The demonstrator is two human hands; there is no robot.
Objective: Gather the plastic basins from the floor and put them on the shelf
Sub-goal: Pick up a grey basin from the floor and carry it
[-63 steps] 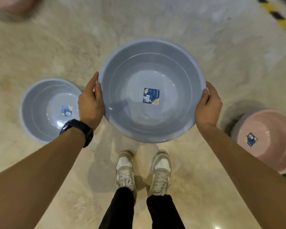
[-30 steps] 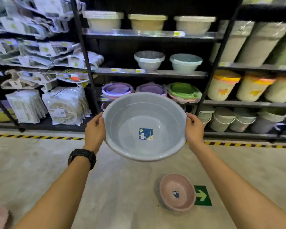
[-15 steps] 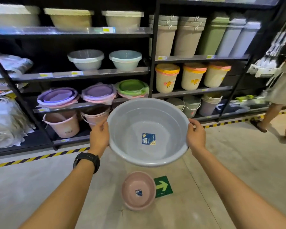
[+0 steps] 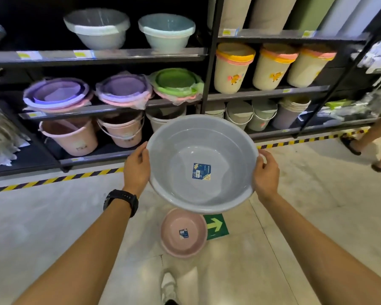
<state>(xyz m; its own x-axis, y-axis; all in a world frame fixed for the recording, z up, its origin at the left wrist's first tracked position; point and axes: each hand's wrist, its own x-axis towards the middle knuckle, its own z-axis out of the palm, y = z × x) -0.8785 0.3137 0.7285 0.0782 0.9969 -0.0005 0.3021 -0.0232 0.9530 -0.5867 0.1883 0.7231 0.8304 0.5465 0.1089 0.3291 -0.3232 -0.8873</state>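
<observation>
I hold a large grey plastic basin (image 4: 185, 155) with a blue label inside, level and at waist height in front of the shelf (image 4: 119, 107). My left hand (image 4: 136, 170) grips its left rim and my right hand (image 4: 265, 172) grips its right rim. Below the grey basin, a smaller pink basin (image 4: 184, 233) with a blue label sits upright on the floor. The black metal shelf holds wrapped purple and green basin stacks on its middle board and grey and pale blue basins above.
Pink buckets (image 4: 69, 137) stand on the bottom shelf board, cream bins (image 4: 231, 68) on the right bay. A yellow-black tape line (image 4: 53, 179) runs along the shelf foot. A green arrow sticker (image 4: 216, 226) lies beside the pink basin. Another person's legs (image 4: 374, 142) are at the right.
I lifted the grey basin from the floor, turned toward the shelf and stepped closer. The shelf now looms larger, and the pink basin lies nearer my feet.
</observation>
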